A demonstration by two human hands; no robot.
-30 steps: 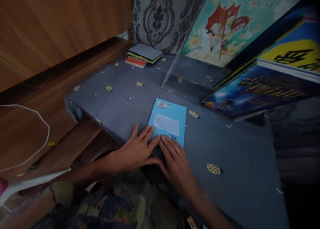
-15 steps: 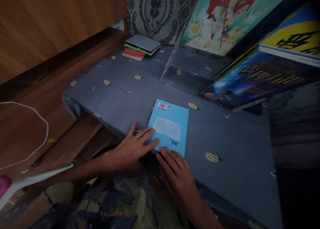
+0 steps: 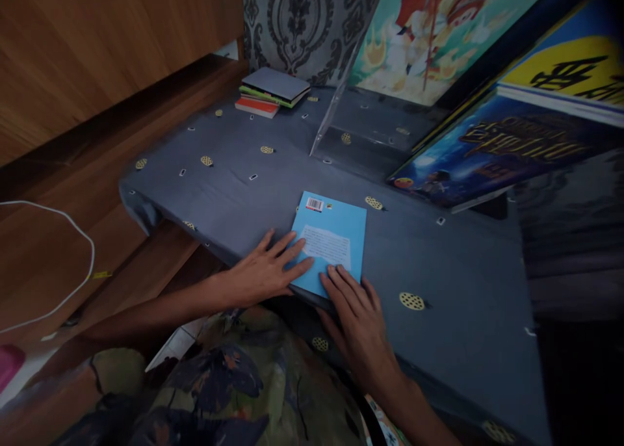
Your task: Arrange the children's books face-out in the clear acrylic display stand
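Observation:
A light blue book (image 3: 327,214) lies flat with its barcode side up, close to the front edge of the cloth-covered table (image 3: 234,192). My left hand (image 3: 266,270) is open, palm down, its fingers spread over the book's left edge. Across the near right part of the book rest the outstretched fingers of my right hand (image 3: 358,322), also open. Its thumb is partly hidden below the table's edge. Neither hand is closed around the book.
A small stack of books (image 3: 273,90) sits at the back left of the table. On the right, picture books (image 3: 507,147) stand in a clear acrylic holder (image 3: 336,118). A white cable (image 3: 90,251) loops over the wooden surface at far left.
Both hands have shifted a little farther onto the book, the right fingers reaching higher up its cover. The book lies nearly where it was, and the view has moved slightly.

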